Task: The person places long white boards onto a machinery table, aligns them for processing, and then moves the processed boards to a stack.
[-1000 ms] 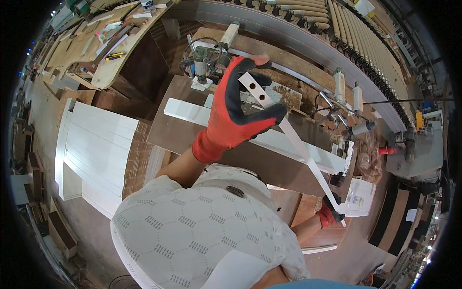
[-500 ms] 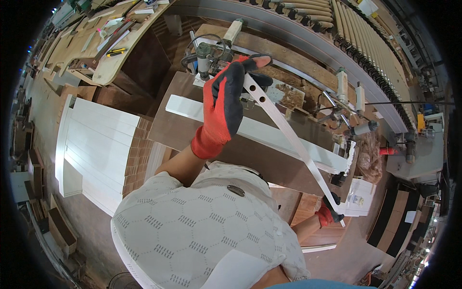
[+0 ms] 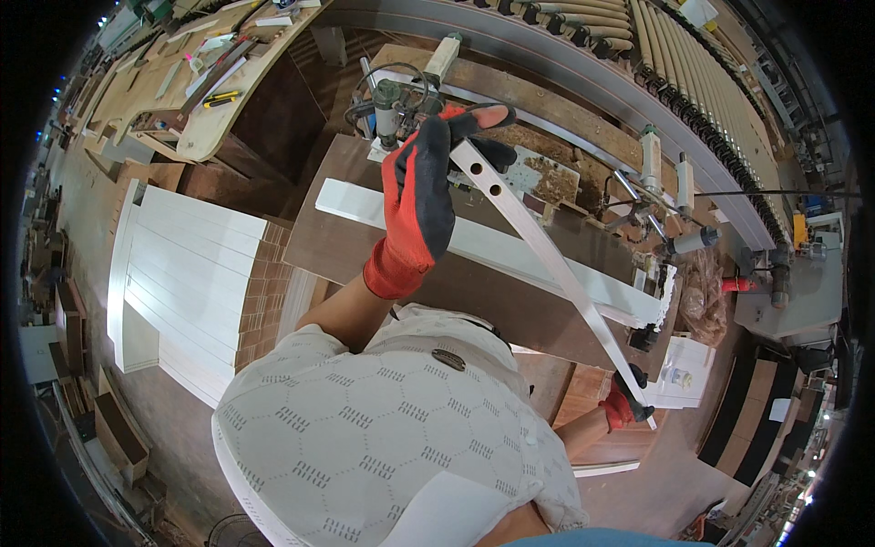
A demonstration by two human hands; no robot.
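Note:
A long white wooden strip with two dark holes near its far end is held slantwise above the brown work surface. My left hand, in a red and black glove with a bare fingertip, grips the strip's upper end just beyond the holes. At the strip's lower right end, my right hand is closed around it in a matching glove, its fingers partly hidden. Beneath, several more white strips lie side by side across the brown board.
A drilling machine with a motor and clamps stands behind the board. To the left is a stack of white strips. A cluttered workbench is at the far left. Brown-black panels stand at the right; tan rollers line the back.
The strip's holed end has shifted slightly left with my left hand. Both hands keep their hold, and the view has moved a little.

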